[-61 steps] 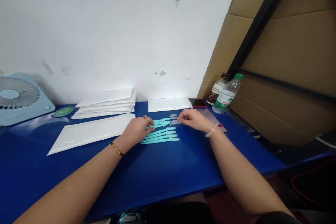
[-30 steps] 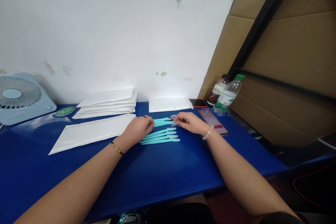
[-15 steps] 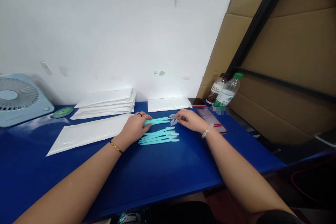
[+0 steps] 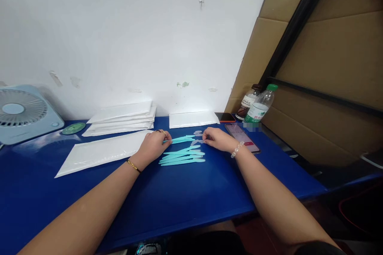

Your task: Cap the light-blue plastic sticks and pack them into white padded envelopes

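Several turquoise eyebrow razors [image 4: 182,158] lie side by side on the blue table, with pale ends pointing right. Above this row, my left hand [image 4: 155,143] pinches the handle end of a turquoise eyebrow razor [image 4: 181,140], with at least one more lying close against it. My right hand [image 4: 220,139] is closed at the razors' tips, thumb and forefinger pinching a small clear blade cover [image 4: 196,142]. More clear covers [image 4: 198,132] lie just beyond, left of my right fingertips. Whether the pinched cover touches the razor's tip is too small to tell.
White padded envelopes [image 4: 119,118] are stacked at the wall; one long envelope [image 4: 101,151] lies left of my left hand, another [image 4: 194,119] behind the razors. Phones [image 4: 243,138], bottles [image 4: 257,107] and cardboard [image 4: 272,40] stand right. A fan [image 4: 50,121] is far left.
My left fingers have drawn together on a razor's handle end. My right hand has a clear cover between its fingertips, now beside the razor tips. The view has shifted slightly.
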Action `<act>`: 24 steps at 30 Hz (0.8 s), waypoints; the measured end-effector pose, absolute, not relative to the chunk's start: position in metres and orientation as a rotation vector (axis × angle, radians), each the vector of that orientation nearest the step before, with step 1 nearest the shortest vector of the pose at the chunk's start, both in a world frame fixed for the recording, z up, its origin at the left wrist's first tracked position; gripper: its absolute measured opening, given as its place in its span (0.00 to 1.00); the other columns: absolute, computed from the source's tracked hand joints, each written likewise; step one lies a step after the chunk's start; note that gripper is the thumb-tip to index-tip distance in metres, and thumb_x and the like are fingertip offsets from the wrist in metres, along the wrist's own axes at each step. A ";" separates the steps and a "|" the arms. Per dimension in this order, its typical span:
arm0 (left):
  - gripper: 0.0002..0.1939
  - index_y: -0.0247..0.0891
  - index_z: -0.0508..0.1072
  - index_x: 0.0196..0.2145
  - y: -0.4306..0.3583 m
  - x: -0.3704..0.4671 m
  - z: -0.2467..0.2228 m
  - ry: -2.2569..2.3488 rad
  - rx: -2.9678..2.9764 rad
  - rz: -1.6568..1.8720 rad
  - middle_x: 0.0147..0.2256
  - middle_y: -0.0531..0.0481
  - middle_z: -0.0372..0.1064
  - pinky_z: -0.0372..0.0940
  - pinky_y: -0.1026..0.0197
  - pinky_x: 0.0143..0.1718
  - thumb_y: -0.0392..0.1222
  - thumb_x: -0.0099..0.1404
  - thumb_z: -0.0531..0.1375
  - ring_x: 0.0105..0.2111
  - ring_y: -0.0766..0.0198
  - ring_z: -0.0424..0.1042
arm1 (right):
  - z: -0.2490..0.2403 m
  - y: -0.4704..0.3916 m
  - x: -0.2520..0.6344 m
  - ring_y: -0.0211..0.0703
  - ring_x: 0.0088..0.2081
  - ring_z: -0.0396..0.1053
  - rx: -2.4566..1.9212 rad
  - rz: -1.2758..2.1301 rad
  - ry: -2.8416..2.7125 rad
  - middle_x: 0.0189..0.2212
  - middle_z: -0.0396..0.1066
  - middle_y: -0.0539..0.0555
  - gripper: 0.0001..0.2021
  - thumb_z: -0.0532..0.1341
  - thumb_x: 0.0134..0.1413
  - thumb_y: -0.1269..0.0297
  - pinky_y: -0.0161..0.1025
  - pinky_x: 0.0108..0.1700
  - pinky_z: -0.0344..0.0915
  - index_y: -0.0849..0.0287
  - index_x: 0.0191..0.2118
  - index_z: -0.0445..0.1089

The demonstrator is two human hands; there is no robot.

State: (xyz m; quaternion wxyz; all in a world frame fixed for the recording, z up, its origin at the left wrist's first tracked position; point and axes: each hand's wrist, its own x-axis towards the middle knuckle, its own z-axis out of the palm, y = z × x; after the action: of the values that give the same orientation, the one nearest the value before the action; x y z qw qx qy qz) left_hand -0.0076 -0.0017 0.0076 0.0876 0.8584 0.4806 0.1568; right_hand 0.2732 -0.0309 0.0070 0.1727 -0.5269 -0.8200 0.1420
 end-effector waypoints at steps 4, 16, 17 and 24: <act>0.10 0.40 0.72 0.32 -0.001 -0.007 0.008 1.413 2.482 0.537 0.33 0.50 0.72 0.59 0.60 0.33 0.45 0.62 0.53 0.35 0.59 0.70 | 0.011 -0.034 0.269 0.37 0.28 0.64 -1.475 0.463 -2.195 0.28 0.68 0.50 0.02 0.57 0.55 0.70 0.32 0.31 0.56 0.59 0.33 0.67; 0.12 0.40 0.72 0.33 -0.005 -0.004 0.008 1.320 2.349 0.564 0.32 0.51 0.72 0.59 0.61 0.30 0.49 0.61 0.53 0.32 0.60 0.69 | 0.009 -0.036 0.259 0.35 0.27 0.63 -1.386 0.480 -2.158 0.27 0.69 0.50 0.03 0.57 0.55 0.69 0.32 0.31 0.57 0.60 0.34 0.68; 0.12 0.40 0.72 0.33 -0.005 -0.004 0.008 1.316 2.350 0.560 0.32 0.51 0.72 0.59 0.61 0.30 0.49 0.61 0.53 0.32 0.61 0.69 | 0.009 -0.036 0.259 0.35 0.27 0.63 -1.377 0.478 -2.160 0.27 0.69 0.50 0.03 0.57 0.55 0.69 0.32 0.31 0.57 0.60 0.34 0.68; 0.13 0.40 0.72 0.33 -0.001 -0.007 0.006 1.343 2.344 0.565 0.32 0.51 0.72 0.58 0.61 0.29 0.50 0.61 0.53 0.32 0.61 0.69 | 0.009 -0.034 0.265 0.35 0.27 0.62 -1.368 0.457 -2.104 0.26 0.68 0.50 0.03 0.58 0.55 0.67 0.32 0.30 0.57 0.60 0.34 0.68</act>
State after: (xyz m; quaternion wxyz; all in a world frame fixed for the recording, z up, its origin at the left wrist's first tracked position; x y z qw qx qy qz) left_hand -0.0067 -0.0012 0.0064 0.1896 0.8339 0.4778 0.2009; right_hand 0.2650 -0.0335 0.0095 0.2910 -0.5130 -0.7892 0.1715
